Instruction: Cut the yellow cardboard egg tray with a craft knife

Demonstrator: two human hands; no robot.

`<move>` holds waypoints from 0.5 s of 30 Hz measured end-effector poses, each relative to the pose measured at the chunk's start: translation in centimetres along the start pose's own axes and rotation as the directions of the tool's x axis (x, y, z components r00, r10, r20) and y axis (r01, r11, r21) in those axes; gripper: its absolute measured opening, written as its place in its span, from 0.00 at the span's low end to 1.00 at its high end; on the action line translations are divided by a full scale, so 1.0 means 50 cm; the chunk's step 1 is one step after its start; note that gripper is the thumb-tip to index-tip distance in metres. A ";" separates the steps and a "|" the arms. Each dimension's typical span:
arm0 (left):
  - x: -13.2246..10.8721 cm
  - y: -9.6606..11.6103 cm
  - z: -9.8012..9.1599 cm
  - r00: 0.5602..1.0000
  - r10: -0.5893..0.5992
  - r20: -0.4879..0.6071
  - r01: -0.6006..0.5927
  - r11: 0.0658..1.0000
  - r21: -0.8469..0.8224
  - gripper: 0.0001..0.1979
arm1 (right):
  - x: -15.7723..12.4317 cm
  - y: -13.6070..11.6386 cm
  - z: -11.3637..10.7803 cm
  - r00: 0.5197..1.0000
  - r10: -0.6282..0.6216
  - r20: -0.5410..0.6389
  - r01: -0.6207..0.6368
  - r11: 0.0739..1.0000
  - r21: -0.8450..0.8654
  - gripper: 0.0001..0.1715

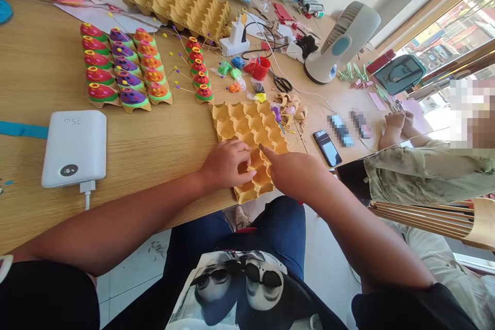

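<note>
A tan cardboard egg tray [243, 121] lies at the table's front edge, its near end jutting out over my lap. On its left side rests my left hand [229, 164], thumb and fingers curled around a raised part of the tray. My right hand [296, 172] is over the tray's right side. Its index finger stretches along the cardboard while the other fingers fold under, out of sight. A small red bit shows below this hand; whatever it belongs to is hidden.
Painted egg-carton rows with smiling faces [126, 64] stand at the left. Another egg tray [178, 2] lies behind. Black scissors [281, 81], a red cup [262, 68], a fan [340, 44], a phone [327, 148] and a white power bank [75, 147] surround the work. Another person sits at the right.
</note>
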State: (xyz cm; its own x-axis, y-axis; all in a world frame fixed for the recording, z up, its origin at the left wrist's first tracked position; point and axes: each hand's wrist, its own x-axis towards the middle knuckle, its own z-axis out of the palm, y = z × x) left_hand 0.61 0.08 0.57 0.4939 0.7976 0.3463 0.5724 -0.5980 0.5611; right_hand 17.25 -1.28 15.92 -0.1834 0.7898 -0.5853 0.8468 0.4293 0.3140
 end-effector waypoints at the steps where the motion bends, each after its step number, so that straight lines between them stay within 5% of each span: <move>1: 0.000 0.000 0.000 1.000 0.000 0.003 0.000 1.000 0.000 0.11 | -0.001 0.000 0.002 1.000 -0.001 -0.001 0.001 1.000 -0.002 0.40; 15: -0.001 -0.002 0.001 1.000 0.009 -0.009 -0.009 1.000 0.015 0.12 | 0.001 -0.008 0.022 1.000 0.020 0.022 -0.019 0.999 -0.032 0.45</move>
State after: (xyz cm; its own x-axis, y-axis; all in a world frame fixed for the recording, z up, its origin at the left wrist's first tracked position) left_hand 0.56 0.12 0.45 0.4932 0.7928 0.3580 0.5778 -0.6062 0.5465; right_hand 17.45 -1.88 14.93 -0.1556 0.7886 -0.5949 0.8337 0.4278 0.3491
